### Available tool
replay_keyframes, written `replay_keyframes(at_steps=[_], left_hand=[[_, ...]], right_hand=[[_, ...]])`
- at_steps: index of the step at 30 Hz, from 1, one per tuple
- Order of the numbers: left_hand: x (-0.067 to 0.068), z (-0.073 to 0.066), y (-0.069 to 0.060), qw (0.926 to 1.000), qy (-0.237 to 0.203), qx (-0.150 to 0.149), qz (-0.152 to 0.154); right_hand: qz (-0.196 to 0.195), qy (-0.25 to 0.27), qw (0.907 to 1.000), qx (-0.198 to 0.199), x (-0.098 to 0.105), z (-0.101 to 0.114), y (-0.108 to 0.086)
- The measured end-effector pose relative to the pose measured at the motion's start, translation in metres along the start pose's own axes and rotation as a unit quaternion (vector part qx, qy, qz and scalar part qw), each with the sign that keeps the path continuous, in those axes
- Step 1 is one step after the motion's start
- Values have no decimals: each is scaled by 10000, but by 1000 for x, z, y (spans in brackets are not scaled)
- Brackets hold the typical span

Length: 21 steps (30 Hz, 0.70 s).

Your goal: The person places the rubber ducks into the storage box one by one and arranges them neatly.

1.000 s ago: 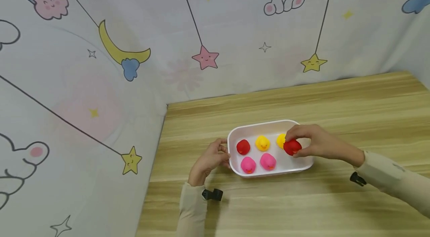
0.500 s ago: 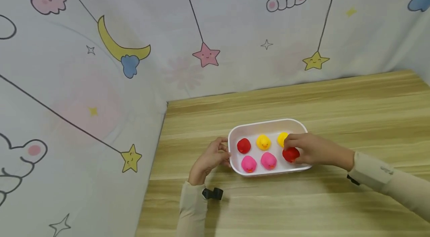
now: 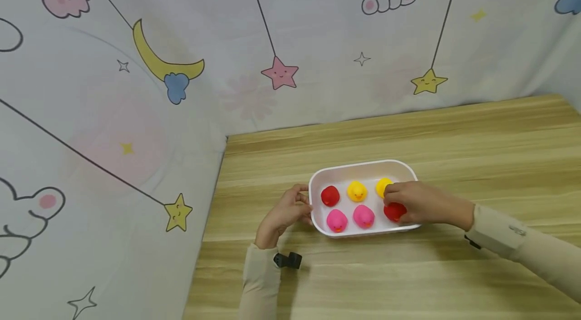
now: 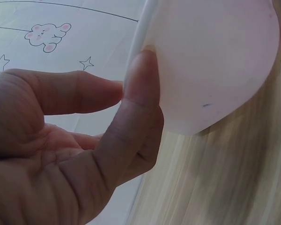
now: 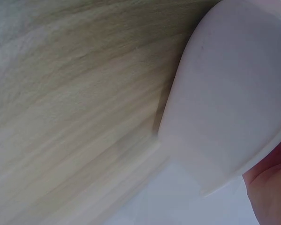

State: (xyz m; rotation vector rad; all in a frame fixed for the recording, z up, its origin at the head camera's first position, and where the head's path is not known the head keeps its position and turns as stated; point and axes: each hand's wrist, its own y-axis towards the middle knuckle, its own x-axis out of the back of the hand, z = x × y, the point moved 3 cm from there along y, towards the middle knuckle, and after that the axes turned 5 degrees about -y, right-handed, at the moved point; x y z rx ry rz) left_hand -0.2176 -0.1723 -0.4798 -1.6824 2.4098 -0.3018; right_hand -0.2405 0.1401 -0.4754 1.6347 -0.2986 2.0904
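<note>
A white plastic tray (image 3: 363, 233) holds several small rubber ducks. My left hand (image 3: 283, 216) is at its left end, pinching the rim between thumb and fingers; in the left wrist view those fingers (image 4: 143, 84) lie against the tray's wall. My right hand (image 3: 422, 204) reaches over the right end and grips a red rubber duck (image 3: 394, 212) low inside, partly covered by the fingers. Another red duck (image 3: 330, 196) sits at the left, beside a yellow duck (image 3: 357, 191). A second yellow duck (image 3: 384, 186) is partly behind my right hand. Two pink ducks, one left (image 3: 337, 220) and one right (image 3: 364, 216), stand in front.
The tray stands on a wood-grain table (image 3: 363, 279). Behind and to the left, a white cloth (image 3: 317, 22) with cartoon prints hangs down to the table edge. A small black clip-like device (image 3: 288, 260) is at my left wrist.
My right hand has lowered the red duck into the tray's right end, moving slightly toward the front. Left hand and tray stay put. The head view has shifted a little.
</note>
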Motion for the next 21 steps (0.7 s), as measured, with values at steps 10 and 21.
replay_keyframes(at_steps=[10, 21], left_hand=[[1, 0, 2, 10000, 64, 32, 14], [0, 3, 3, 10000, 72, 36, 30]], right_hand=[[220, -8, 9998, -36, -3, -1, 6], [71, -138, 9996, -250, 3, 0, -2]])
